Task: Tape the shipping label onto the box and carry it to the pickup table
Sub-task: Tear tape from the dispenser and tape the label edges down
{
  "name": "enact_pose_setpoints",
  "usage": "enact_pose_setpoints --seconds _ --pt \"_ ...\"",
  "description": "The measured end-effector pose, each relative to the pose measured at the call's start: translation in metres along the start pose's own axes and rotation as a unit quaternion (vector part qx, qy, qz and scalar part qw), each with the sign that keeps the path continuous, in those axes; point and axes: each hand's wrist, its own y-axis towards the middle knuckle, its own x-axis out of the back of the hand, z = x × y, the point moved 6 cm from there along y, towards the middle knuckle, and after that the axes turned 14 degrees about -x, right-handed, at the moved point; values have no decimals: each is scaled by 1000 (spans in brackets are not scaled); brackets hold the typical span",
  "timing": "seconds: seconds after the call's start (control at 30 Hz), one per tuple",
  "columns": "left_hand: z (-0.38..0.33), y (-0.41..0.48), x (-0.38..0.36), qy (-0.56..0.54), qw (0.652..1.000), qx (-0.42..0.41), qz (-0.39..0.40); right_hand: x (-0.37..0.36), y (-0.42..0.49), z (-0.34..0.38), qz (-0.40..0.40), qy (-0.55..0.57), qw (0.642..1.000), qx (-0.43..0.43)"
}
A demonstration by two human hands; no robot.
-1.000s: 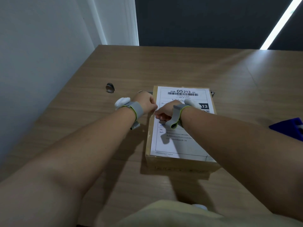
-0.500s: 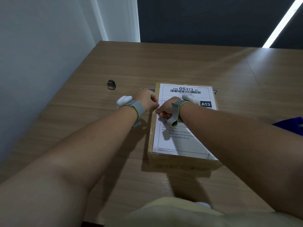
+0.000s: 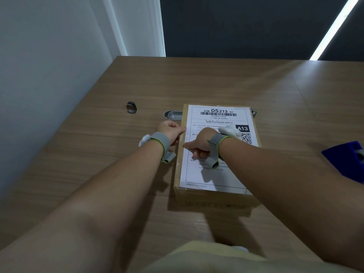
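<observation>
We're at the left edge of the shipping label (image 3: 216, 154), which lies flat on top of the cardboard box (image 3: 212, 200), box sitting mid wooden table (image 3: 216, 81). Vs a sec ago our hands have split: they were bunched together at one spot on that edge, now the left hand (image 3: 171, 131) sits at the upper part of the edge w/ fingers curled narrow, and the right hand (image 3: 201, 143) has slid down toward us, thumb stretched out along the label/box seam, other fingers folded under. Looks like we're smoothing a clear tape strip down the seam; a faint glossy band shows there but the tape itself is hard to make out, so that's a guess. Can't tell if either hand pinches anything.

Meaning for the task: the left side is prob. getting fixed; near right corner seems to have tape too, top edge unclear. Carry step not begun, pickup table not in view.

Other bits: small metal cable grommet (image 3: 131, 107) and an oval metal piece (image 3: 173, 115) just left of the box, blue object (image 3: 346, 160) at far right.
</observation>
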Motion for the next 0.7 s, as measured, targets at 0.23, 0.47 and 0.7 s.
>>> enact_pose_setpoints --seconds 0.23,0.47,0.7 --pt "-6 -14 -8 13 999 -30 -3 -2 -7 -46 83 72 994 8" --pt "-15 -28 -10 96 994 -19 -48 38 -23 -113 56 243 967 49" --pt "-113 -56 -116 334 899 -280 -35 126 -33 -209 -67 336 939 30"
